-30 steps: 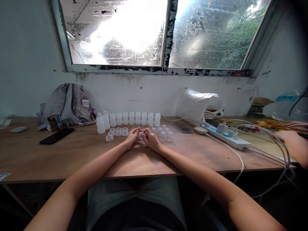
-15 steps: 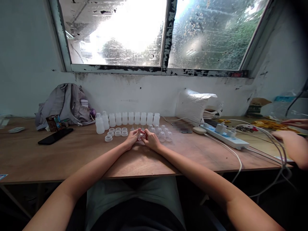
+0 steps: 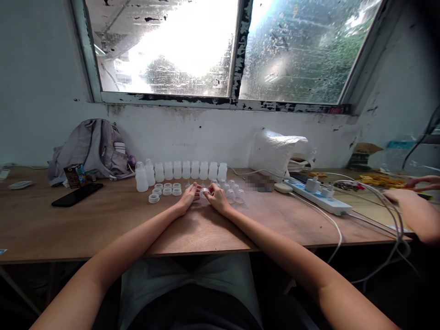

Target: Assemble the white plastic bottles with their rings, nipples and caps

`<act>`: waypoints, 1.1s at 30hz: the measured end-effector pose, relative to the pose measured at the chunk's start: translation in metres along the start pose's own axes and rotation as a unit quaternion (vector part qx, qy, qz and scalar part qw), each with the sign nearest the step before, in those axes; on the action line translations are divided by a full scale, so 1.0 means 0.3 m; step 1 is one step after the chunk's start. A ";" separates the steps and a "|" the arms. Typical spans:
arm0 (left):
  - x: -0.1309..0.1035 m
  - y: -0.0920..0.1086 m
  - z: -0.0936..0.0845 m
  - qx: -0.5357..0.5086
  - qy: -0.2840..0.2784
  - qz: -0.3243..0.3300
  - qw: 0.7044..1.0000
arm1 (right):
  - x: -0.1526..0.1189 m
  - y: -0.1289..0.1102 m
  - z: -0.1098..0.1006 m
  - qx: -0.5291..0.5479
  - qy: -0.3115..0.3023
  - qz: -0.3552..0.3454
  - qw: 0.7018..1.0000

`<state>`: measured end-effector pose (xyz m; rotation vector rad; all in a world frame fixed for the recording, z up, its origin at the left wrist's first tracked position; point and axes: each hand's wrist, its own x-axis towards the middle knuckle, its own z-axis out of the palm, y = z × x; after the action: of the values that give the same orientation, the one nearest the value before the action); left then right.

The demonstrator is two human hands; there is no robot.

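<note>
On the wooden table (image 3: 120, 233), the right hand (image 3: 216, 197) pinches a translucent ring (image 3: 205, 192) at centre — the left hand (image 3: 189, 199) beside it, grip unclear. Two left bottles (image 3: 141, 178) wear caps (image 3: 139, 166); eight bottles (image 3: 186, 171) remain uncapped.

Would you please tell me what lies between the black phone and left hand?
The head view shows several translucent rings between the phone and left hand.

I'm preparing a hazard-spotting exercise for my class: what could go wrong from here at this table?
The small round translucent plastic piece held by the right hand could slip. The clear plastic domes stand close beside that hand, so its knuckles might knock one. The frosted white plastic bottles stand close together in a row, so one bumped could topple its neighbour.
</note>
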<state>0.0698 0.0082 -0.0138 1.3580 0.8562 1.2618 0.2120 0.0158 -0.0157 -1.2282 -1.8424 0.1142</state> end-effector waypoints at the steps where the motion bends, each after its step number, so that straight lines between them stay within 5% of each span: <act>1: 0.000 0.000 -0.001 0.005 -0.009 -0.004 1.000 | 0.000 -0.002 -0.002 0.005 0.001 0.002 1.000; 6: -0.032 0.027 0.001 0.147 -0.025 0.062 0.987 | -0.003 -0.012 -0.012 0.015 -0.013 -0.005 1.000; 14: -0.054 0.051 0.007 0.385 -0.014 0.193 0.903 | -0.002 0.001 -0.001 0.003 -0.055 -0.018 0.998; 23: -0.041 0.026 0.004 0.490 0.007 0.165 0.856 | 0.020 0.006 0.030 -0.013 -0.057 0.015 0.998; 33: -0.022 0.028 -0.009 0.477 0.021 0.161 0.864 | 0.013 -0.015 0.029 -0.032 -0.032 0.017 0.999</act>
<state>0.0648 0.0007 -0.0075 2.3381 1.4282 1.1309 0.2024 0.0198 -0.0164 -1.3141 -1.8935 0.1139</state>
